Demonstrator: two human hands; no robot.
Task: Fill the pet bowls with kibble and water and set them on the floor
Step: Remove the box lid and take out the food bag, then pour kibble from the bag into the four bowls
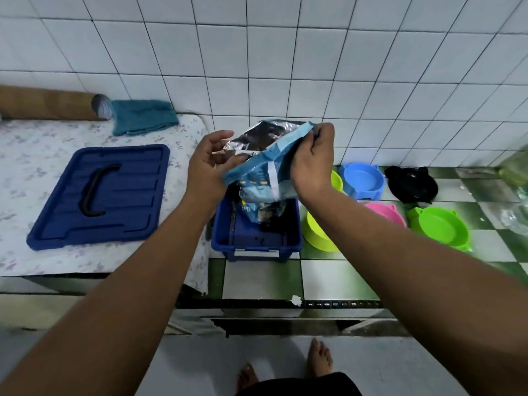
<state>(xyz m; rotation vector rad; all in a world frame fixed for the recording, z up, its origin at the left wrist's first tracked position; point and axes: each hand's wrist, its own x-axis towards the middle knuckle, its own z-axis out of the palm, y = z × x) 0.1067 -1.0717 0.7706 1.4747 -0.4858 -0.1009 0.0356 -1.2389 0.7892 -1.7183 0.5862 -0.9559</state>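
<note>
Both your left hand (208,164) and right hand (311,161) pinch the kibble bag (257,167) open with curled fingers (324,135), its base down inside the blue bin (257,241) on the bench (257,278).

Forearms (134,284) and feet (320,358) are bare; garment (300,386) black.

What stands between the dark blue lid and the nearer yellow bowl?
In the head view, the open blue bin stands there, right beside the nearer yellow bowl; the kibble bag is held above it.
</note>
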